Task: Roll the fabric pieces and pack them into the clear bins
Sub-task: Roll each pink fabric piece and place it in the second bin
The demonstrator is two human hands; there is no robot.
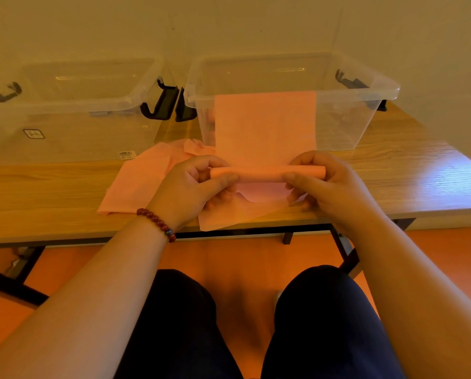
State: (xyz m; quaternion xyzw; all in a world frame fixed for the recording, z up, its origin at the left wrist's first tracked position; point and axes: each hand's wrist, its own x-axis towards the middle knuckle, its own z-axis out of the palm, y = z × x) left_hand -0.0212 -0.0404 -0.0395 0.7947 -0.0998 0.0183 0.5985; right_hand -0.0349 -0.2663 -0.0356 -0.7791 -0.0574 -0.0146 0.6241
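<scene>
A pink fabric strip point(265, 124) stretches from my hands up against the front wall of the right clear bin point(346, 127). Its near end is wound into a thin roll point(261, 172). My left hand point(193, 187) pinches the roll's left end between thumb and curled fingers. My right hand point(324, 181) pinches the right end the same way. More pink fabric pieces point(141, 181) lie loose on the wooden table point(51, 192), under and to the left of my hands. A second clear bin point(64, 116) stands at the left.
Both bins have black latch handles point(161, 103) at their sides; the two bins stand close together against the wall. The table's front edge runs just under my wrists. A beaded bracelet point(157, 222) is on my left wrist. My knees are below the table.
</scene>
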